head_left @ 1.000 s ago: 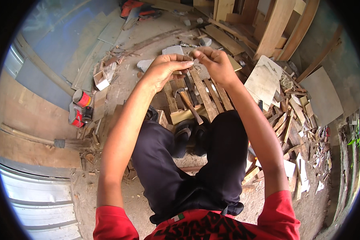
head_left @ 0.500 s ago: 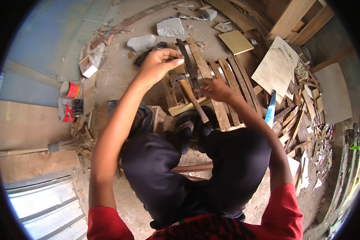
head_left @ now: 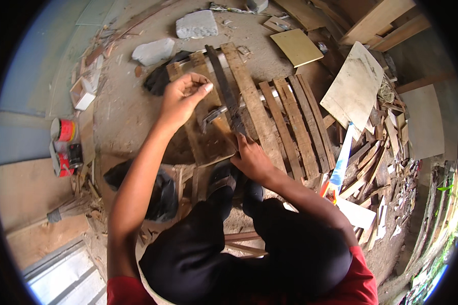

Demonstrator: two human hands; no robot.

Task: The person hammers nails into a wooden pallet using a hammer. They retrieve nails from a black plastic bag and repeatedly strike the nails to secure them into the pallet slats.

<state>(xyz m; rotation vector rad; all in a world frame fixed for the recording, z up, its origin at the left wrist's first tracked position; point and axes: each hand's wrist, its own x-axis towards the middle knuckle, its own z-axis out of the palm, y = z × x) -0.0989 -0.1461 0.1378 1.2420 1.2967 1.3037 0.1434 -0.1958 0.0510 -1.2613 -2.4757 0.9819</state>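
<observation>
My left hand (head_left: 184, 99) is held up over the left slats, fingers curled and thumb against the index finger in a pinch; whatever is between the fingertips is too small to make out. My right hand (head_left: 253, 158) is closed over the handle of a claw hammer (head_left: 221, 120), hiding its lower part. The hammer's metal head lies on the slats. Beneath both hands is a pallet-like frame of worn wooden slats (head_left: 252, 91). A long dark strip of wood (head_left: 220, 76) lies lengthwise on it, its near end by my right fingers.
A handsaw (head_left: 342, 157) leans beyond my right forearm, beside scrap wood (head_left: 376, 168) and a pale board (head_left: 355, 84). Concrete blocks (head_left: 197, 24) lie at the back. Red cans (head_left: 64, 130) stand at left, and a black bag (head_left: 163, 195) lies near my left knee.
My right hand has moved down and left onto the hammer handle. My left hand keeps its pinch. The whole view has shifted, with the slats now slightly lower.
</observation>
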